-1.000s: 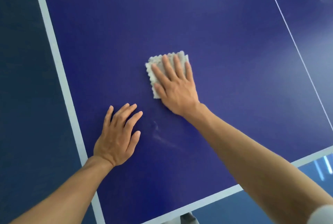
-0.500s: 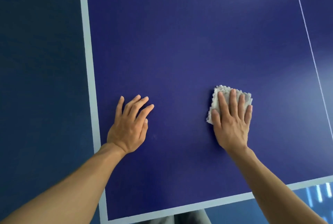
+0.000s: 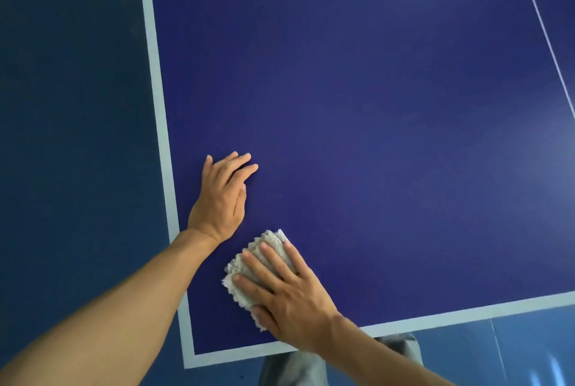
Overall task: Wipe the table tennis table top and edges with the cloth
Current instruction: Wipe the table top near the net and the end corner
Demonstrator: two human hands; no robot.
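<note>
A dark blue table tennis table top point(image 3: 357, 112) with white edge lines fills the view; its near left corner lies at the bottom. A small folded grey cloth point(image 3: 249, 264) lies flat on the top close to that corner. My right hand point(image 3: 289, 295) presses the cloth down with straight, spread fingers. My left hand point(image 3: 222, 199) rests flat on the bare top just beyond the cloth, beside the white left edge line point(image 3: 158, 105), fingers straight.
The thin white centre line point(image 3: 541, 25) runs up the table at the far right. Dark blue floor point(image 3: 68, 137) lies left of the table, lighter blue floor point(image 3: 513, 351) below the near edge. Grey trouser legs point(image 3: 292, 367) show under the near edge.
My right hand has slid the cloth leftward and toward me, from the middle right to the near left corner. The left hand stays flat by the left edge.
</note>
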